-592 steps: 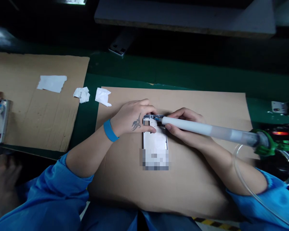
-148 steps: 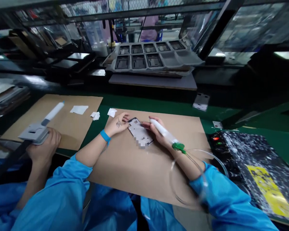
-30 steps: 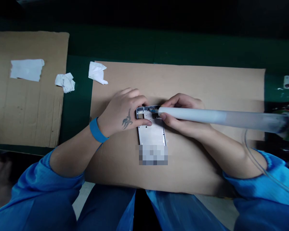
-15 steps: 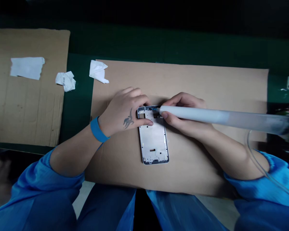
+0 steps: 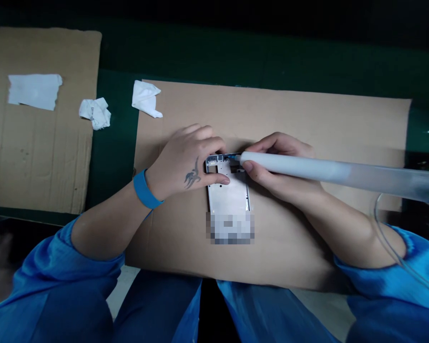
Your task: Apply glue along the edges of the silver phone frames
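A phone frame (image 5: 229, 197), silver with a dark top edge and small cut-outs, lies flat on the cardboard sheet; its lower end is pixelated. My left hand (image 5: 193, 159), with a blue wristband, grips the upper left of the frame, thumb on its face and fingers at the top edge. In my right hand (image 5: 282, 166) is a dispensing syringe (image 5: 296, 164) with a milky white barrel, held nearly level. Its thin blue tip meets or hovers just over the frame's top edge; I cannot tell which.
Under the frame spreads a cardboard sheet (image 5: 289, 238). A folded white tissue (image 5: 146, 98) rests at its upper left corner. Farther left are a crumpled tissue (image 5: 96, 113) and a second cardboard (image 5: 39, 157) bearing a white paper strip (image 5: 35, 91). A clear tube (image 5: 381, 233) hangs by my right arm.
The view has shifted slightly. The syringe tip still sits at the frame's top edge, seemingly a little to the right. Both hands keep their grip.
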Motion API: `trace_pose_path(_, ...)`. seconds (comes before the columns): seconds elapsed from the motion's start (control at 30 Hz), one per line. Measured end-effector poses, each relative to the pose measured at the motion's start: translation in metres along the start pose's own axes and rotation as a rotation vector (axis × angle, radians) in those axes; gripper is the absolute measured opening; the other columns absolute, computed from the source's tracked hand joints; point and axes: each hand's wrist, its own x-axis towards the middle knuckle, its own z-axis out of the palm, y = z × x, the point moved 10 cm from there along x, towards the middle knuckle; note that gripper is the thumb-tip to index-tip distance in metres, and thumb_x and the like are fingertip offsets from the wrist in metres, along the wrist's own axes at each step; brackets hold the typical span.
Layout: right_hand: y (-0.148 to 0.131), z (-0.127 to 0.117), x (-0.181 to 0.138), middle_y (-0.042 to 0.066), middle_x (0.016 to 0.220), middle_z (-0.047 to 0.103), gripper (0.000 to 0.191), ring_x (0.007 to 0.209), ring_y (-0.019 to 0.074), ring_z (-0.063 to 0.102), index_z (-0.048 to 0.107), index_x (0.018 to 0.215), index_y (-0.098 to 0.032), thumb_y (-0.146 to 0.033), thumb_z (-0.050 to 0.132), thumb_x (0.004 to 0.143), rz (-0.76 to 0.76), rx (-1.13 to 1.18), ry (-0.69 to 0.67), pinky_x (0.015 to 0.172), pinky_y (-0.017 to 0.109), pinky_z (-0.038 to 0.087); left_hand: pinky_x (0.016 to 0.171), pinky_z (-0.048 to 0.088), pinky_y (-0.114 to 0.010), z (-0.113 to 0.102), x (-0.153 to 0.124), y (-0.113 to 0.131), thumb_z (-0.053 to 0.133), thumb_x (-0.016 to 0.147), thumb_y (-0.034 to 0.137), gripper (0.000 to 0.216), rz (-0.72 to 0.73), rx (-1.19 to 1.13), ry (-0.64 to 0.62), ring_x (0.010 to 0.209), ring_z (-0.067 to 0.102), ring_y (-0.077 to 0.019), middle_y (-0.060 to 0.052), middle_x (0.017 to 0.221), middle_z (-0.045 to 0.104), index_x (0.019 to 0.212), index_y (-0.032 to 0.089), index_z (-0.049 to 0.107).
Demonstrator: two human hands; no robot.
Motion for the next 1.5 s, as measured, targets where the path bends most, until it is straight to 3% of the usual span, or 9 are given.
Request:
trace_pose_path(0.5,-0.003,0.008,0.000,0.003,0.087,0.084,0.030,0.069,0.0215,0.076,0.078,0.096,-0.029,-0.053,0.096,0.092,-0.016,0.029,-0.065,0.060,0.034,0.063,0.087,0.050,-0.043,-0.001,0.000,0.001,0.088,0.087,0.082,0.067,-0.002,0.009,-0.011,0.103,0.069,-0.0329,-0.009,0.107,0.074,0.113,0.021,0.080)
trace_pose_path(0.93,0.005,0.004,0.001,0.004,0.082,0.081,0.036,0.065,0.0205,0.073,0.074,0.092,-0.027,-0.058,0.093,0.092,0.008,0.030,-0.027,0.055,0.032,0.058,0.087,0.050,-0.044,-0.002,-0.001,0.001,0.069,0.096,0.091,0.074,0.010,-0.017,-0.011,0.102,0.068,-0.0309,-0.009,0.105,0.075,0.113,0.021,0.082)
trace_pose_path(1.03,0.009,0.000,-0.002,0.001,0.076,0.077,0.047,0.055,0.0182,0.068,0.068,0.097,-0.028,-0.071,0.088,0.095,-0.011,0.168,0.031,0.048,0.031,0.055,0.092,0.054,-0.044,-0.006,-0.001,-0.005,0.071,0.096,0.090,0.075,0.010,-0.051,0.031,0.106,0.071,-0.0306,-0.010,0.113,0.076,0.120,0.020,0.079)
trace_pose_path(1.13,0.012,-0.008,-0.005,-0.004,0.071,0.075,0.044,0.049,0.0166,0.066,0.067,0.117,-0.030,-0.070,0.080,0.104,-0.048,0.310,0.134,0.044,0.028,0.053,0.091,0.057,-0.040,-0.024,-0.003,-0.025,0.079,0.096,0.083,0.076,-0.074,-0.080,0.159,0.108,0.072,-0.0277,-0.012,0.126,0.075,0.137,0.019,0.072)
trace_pose_path(1.2,0.011,-0.011,-0.007,-0.003,0.075,0.078,0.044,0.052,0.0177,0.071,0.067,0.136,-0.030,-0.063,0.078,0.109,-0.090,0.302,0.158,0.047,0.029,0.057,0.084,0.056,-0.036,-0.040,-0.007,-0.043,0.081,0.098,0.074,0.066,-0.193,-0.093,0.243,0.100,0.073,-0.0243,-0.009,0.117,0.076,0.134,0.020,0.070)
trace_pose_path(1.27,0.004,-0.011,-0.008,0.001,0.084,0.083,0.043,0.062,0.0202,0.079,0.067,0.145,-0.028,-0.056,0.076,0.113,-0.176,0.238,0.146,0.059,0.034,0.066,0.075,0.051,-0.033,-0.049,-0.012,-0.056,0.082,0.099,0.067,0.052,-0.311,-0.109,0.250,0.086,0.071,-0.0208,-0.004,0.097,0.075,0.119,0.020,0.069)
trace_pose_path(1.4,-0.030,0.011,-0.023,0.005,0.100,0.088,0.041,0.085,0.0230,0.087,0.071,0.145,-0.028,-0.054,0.077,0.113,-0.565,0.119,-0.063,0.084,0.039,0.073,0.065,0.038,-0.033,-0.035,-0.012,-0.053,0.095,0.084,0.064,0.053,-0.354,-0.059,-0.021,0.068,0.063,-0.0183,0.001,0.074,0.070,0.085,0.023,0.062)
trace_pose_path(1.5,-0.032,0.033,-0.029,0.006,0.103,0.088,0.047,0.090,0.0233,0.087,0.074,0.143,-0.028,-0.063,0.074,0.112,-0.671,0.006,-0.225,0.084,0.037,0.072,0.066,0.036,-0.033,-0.037,-0.013,-0.056,0.091,0.090,0.054,0.046,-0.394,-0.028,0.007,0.072,0.065,-0.0195,0.000,0.078,0.073,0.079,0.023,0.059)
